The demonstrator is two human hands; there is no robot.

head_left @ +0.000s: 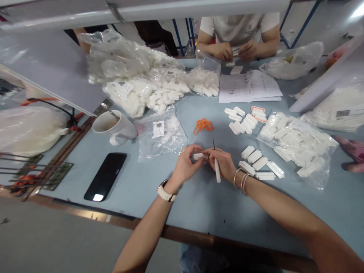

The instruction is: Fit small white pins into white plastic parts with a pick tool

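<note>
Between the fingers of my left hand (186,163) is a small white plastic piece (199,156), and my right fingertips touch its other end. My right hand (223,163) also grips a slim tool with a white handle (217,172) and a thin dark tip that points away from me. Just beyond my hands lies a pile of orange rectangular frames (203,125). White plastic casings (243,123), a few with orange frames on them, are grouped to the right. Nearer me on that side are several more white pieces (259,161).
A clear bag of white parts (301,140) lies at right; more bags (142,83) are heaped at the back left. A mug with a spoon (113,125), a flat bag (165,132) and a phone (105,176) are at left. Opposite, a person's hands (236,51) work near printed sheets (250,87).
</note>
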